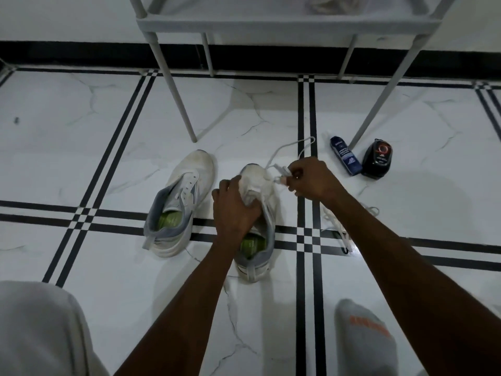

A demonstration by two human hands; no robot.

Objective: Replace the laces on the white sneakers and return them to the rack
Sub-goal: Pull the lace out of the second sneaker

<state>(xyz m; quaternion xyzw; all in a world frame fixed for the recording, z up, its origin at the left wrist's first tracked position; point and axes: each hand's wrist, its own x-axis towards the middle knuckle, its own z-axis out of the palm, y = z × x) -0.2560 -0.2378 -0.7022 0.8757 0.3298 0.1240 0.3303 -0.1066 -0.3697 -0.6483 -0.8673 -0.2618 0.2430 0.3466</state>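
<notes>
My left hand (235, 210) grips the tongue of the nearer sneaker (257, 221) on the floor (81, 158); my right hand (311, 180), at one o'clock, pinches its lace (287, 147). The second sneaker (181, 202) lies at ten o'clock, the rack (271, 23) beyond at twelve.

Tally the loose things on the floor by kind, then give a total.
Sneakers: 2, the unlaced sneaker and the held sneaker
Laces: 2, the white lace pinched at the toe and the lace pile
Shoe-care containers: 2, the blue bottle and the black container
Total: 6
</notes>
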